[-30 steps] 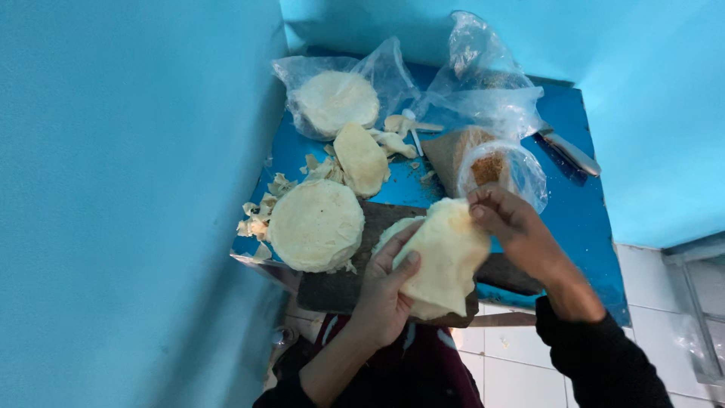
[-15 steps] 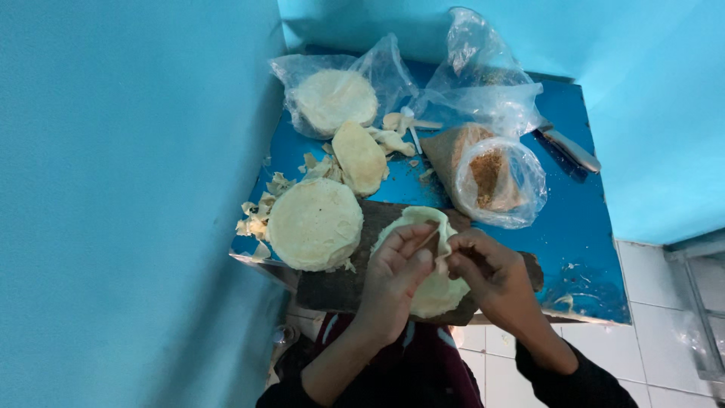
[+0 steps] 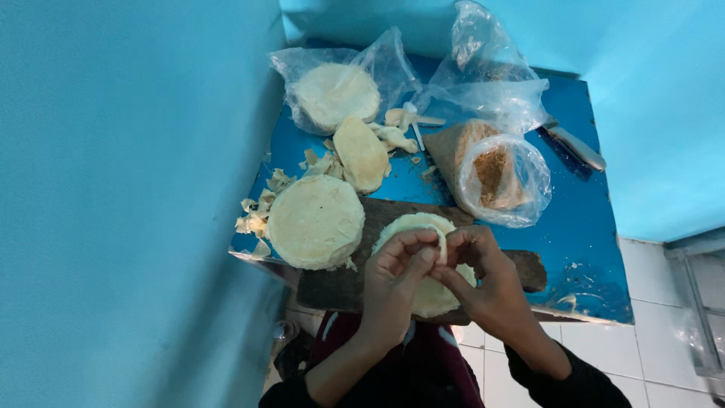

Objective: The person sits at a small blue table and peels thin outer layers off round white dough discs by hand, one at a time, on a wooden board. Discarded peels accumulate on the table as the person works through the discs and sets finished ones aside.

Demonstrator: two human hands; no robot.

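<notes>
Here, dough round point(image 3: 423, 227) under left hand point(image 3: 396, 276) and right hand point(image 3: 483, 283), fingertips pinching its edge.

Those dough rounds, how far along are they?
Done, it seems: one folded piece lies by the scraps. In hand: both hands, left and right, pinch a round's edge. Left: the flat stack and bagged rounds.
</notes>
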